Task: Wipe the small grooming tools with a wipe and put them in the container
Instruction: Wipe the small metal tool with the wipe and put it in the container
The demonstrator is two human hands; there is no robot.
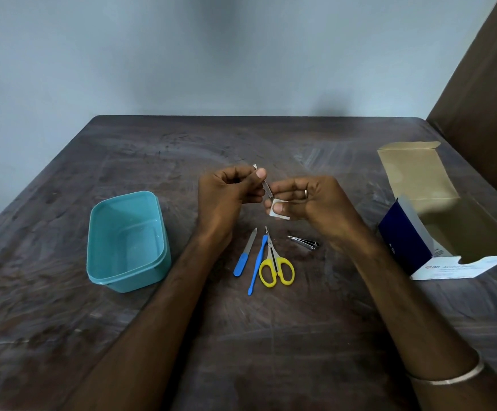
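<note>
Against a pale wall, above the dark wooden counter (271, 336), the left hand (226, 191) pinches a thin metal tool (264, 185). The right hand (306, 200) fingers (281, 207) hold a white wipe (274, 211) on its lower end: wiping, I judge. Next, it goes to the empty teal plastic container (128, 241) at 9 o'clock.

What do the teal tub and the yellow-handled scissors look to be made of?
The teal tub looks like moulded plastic: smooth, even colour, slightly glossy walls, rounded corners. The scissors seem to have thin grey metal blades and glossy yellow plastic handle loops, though the metal is too small to judge closely.
</note>
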